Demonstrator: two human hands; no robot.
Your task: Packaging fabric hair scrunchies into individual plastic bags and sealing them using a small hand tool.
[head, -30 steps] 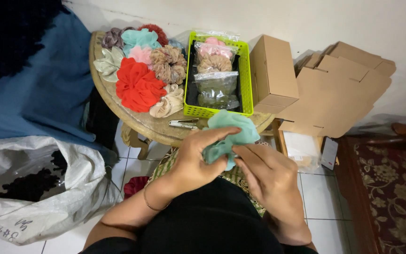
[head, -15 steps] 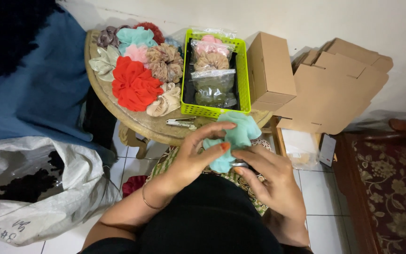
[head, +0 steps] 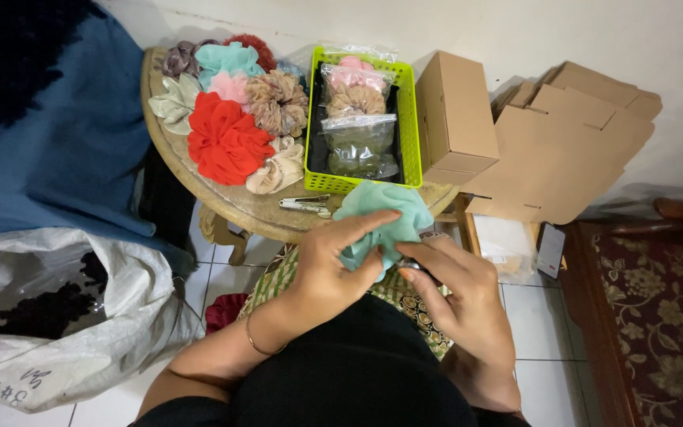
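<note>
**Both hands on mint scrunchie, lower centre of frame**

White wall at top, white tiled floor (head: 215, 277) below, round wooden surface (head: 254, 209) in the upper middle of the frame. On the surface: a pile of fabric scrunchies, with a big red scrunchie (head: 227, 142) at its centre, beige, tan, pink, teal and purple ones around it. Just right of the pile, a lime green basket (head: 406, 119) with bagged scrunchies (head: 357, 126) in clear pouches inside. A small metal clip tool (head: 306, 205) lies at the surface's near edge, in front of the basket. Closed brown cardboard box (head: 456, 119) touches the basket's right side; flat unfolded cardboard boxes (head: 571, 150) lean against the wall further right.

Mint green scrunchie (head: 381, 217) is held in the air, centre frame, just below the surface's near edge, over the person's lap. Left hand (head: 330, 265) fingers curled round its left side, index finger stretched across the fabric, thumb pressing from below: firm grip. Right hand (head: 456, 296) fingers pinch the scrunchie's lower right part, closed on the fabric. Thin bracelet on the left wrist.

Blue cloth (head: 65, 150) upper left. White plastic sack (head: 96, 332) with dark contents lower left. Patterned dark red rug (head: 666, 316) lower right. Black garment fills the bottom centre.
</note>
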